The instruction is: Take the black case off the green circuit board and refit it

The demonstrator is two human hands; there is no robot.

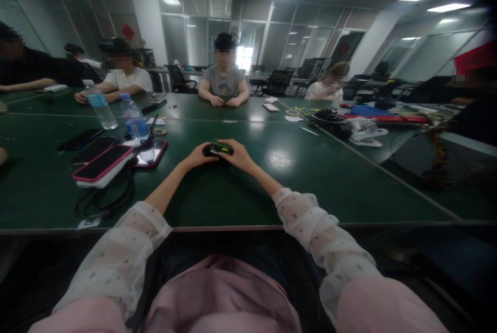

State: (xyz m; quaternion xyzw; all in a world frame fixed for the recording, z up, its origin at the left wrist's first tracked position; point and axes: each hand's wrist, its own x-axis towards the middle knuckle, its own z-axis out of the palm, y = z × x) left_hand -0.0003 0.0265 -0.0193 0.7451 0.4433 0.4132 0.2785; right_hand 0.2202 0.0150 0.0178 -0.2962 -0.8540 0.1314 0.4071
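Observation:
Over the green tabletop (217,198), straight ahead of me, both hands meet around a small black object with a yellow-green part on top (217,148). My left hand (197,157) has its fingers curled round the left side of it. From the other side, my right hand (239,156) grips the right end, fingers over the yellow-green part. The fingers cover much of the object, and its exact kind is too small to make out.
Left of my hands lie several phones (104,162), a black cable (103,201) and two water bottles (134,120). A pen (309,131), a tangle of cables (330,118) and a white device (365,132) are at right. Across the table sits a person (224,76), with others nearby.

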